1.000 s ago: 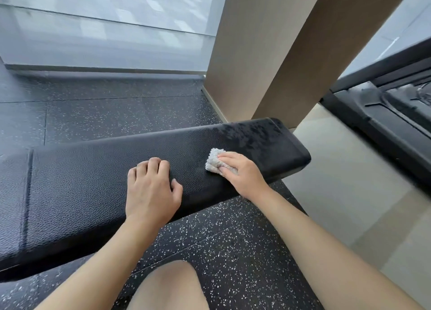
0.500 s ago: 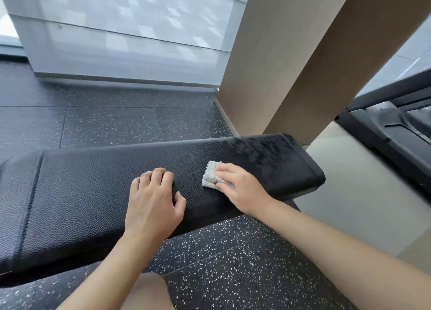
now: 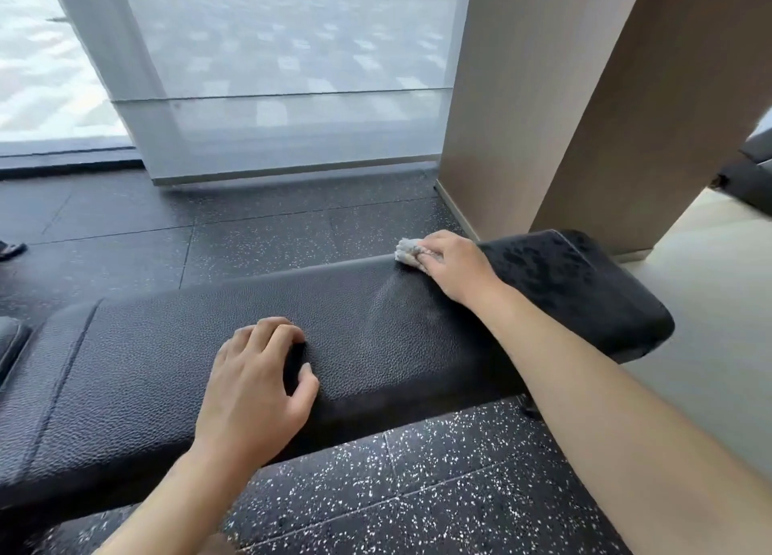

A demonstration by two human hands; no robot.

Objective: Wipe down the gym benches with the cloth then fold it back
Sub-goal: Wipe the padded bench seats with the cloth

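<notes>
A long black padded gym bench (image 3: 167,358) runs across the view from lower left to right. My right hand (image 3: 451,266) presses a small bunched grey-white cloth (image 3: 406,250) onto the bench's far edge, near its right end. A faint damp streak trails on the pad just below the cloth, and the right end looks wet. My left hand (image 3: 257,383) rests on the middle of the pad with fingers curled, holding nothing.
A black speckled rubber floor (image 3: 417,492) lies under and around the bench. A beige pillar (image 3: 585,95) rises just behind the bench's right end. A shaded window (image 3: 284,74) stands behind. Dark gym equipment (image 3: 752,170) shows at the far right edge.
My right hand slid the cloth from the near middle of the pad up to the far edge. My left hand stayed put; the camera tilted up.
</notes>
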